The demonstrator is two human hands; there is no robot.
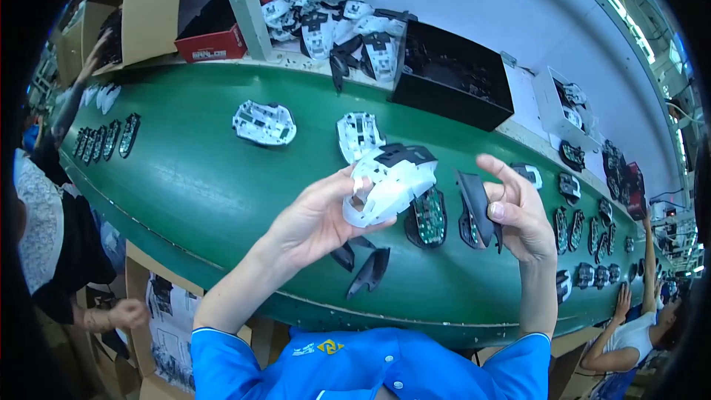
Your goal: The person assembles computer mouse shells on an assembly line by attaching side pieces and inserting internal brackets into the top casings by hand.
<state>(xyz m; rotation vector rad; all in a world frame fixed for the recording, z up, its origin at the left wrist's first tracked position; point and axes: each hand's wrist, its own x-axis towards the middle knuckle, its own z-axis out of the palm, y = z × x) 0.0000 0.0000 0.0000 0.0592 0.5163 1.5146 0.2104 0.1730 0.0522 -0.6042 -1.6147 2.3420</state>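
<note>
- Fingers [339, 187] of the left hand [315, 221] are clamped on one end of a white shell [396, 191] with a black top section; gripping just that end seems to keep the rest of it exposed.
- In the right hand [524, 224], thumb and fingers pinch a dark curved panel [478, 204], while the index finger stands out, clear of it. The grip behind the panel is partly hidden; holding it upright probably keeps its long edge turned toward the shell.
- Both parts are raised above the green counter [185, 192], apart from each other, likely so that each can be turned freely.
- Between and below them lies a dark base with a green circuit board [428, 221], within easy reach.
- Two loose dark curved pieces [369, 272] lie nearest the person, probably kept close for handiness.
- Beyond the hands, a white frame [264, 124] sits open side up, which presumably leaves its inside easy to see.
- Along the back, a black box [453, 81] and a heap of shells [318, 26] stand apart from the working area, likely as stock.
</note>
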